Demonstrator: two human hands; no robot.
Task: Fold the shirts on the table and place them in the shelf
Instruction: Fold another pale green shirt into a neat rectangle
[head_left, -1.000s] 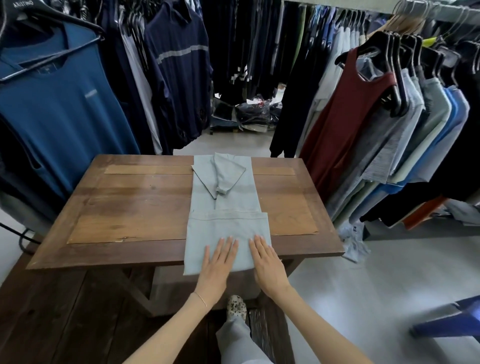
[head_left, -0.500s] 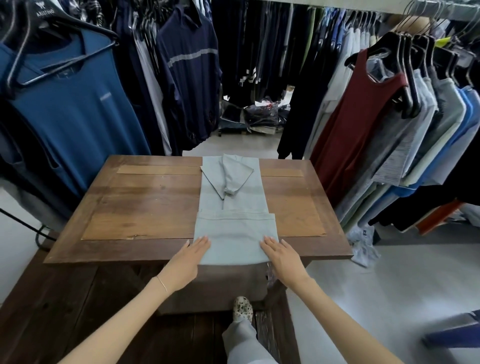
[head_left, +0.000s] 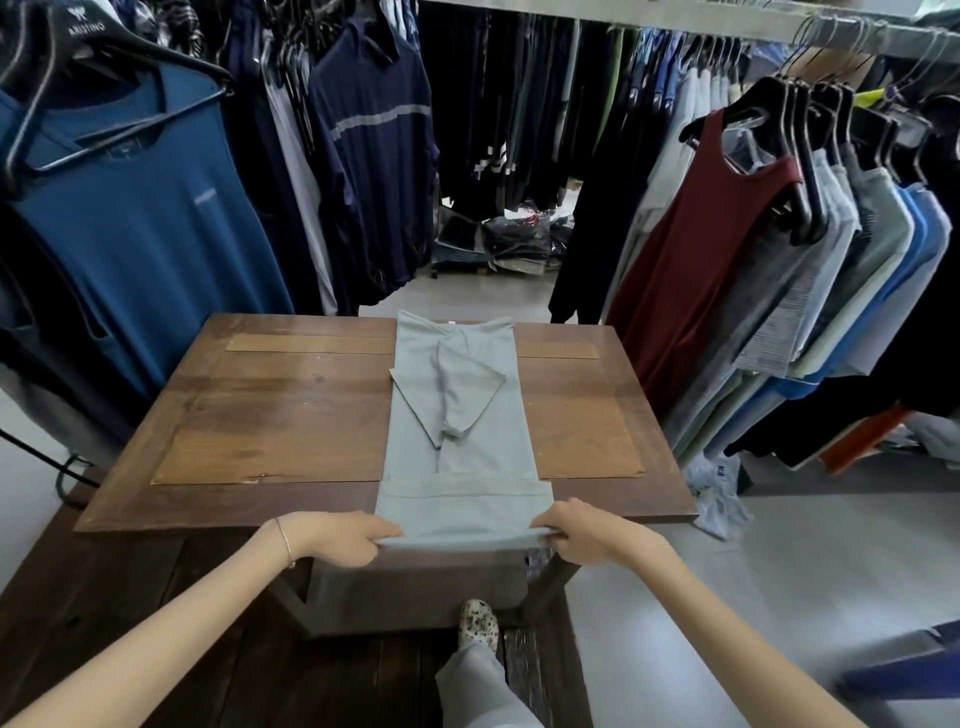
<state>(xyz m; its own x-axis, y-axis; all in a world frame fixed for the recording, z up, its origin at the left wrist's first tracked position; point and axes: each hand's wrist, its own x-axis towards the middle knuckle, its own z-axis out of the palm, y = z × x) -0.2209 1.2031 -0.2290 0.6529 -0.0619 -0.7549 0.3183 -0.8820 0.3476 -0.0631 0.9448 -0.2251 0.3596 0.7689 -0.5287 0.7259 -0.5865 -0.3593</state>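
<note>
Both hands now pinch the near fold of the pale grey shirt (head_left: 457, 431): the left hand (head_left: 340, 535) at its left corner, the right hand (head_left: 582, 535) at its right, where a second ago they lay flat and open on the cloth. The shirt lies in a long strip down the middle of the wooden table (head_left: 280, 415), sleeves tucked on top, its near end at the table's front edge. Smoothing looks finished; I judge the next fold away from the body comes next. Hanging clothes surround the table; no shelf shows.
</note>
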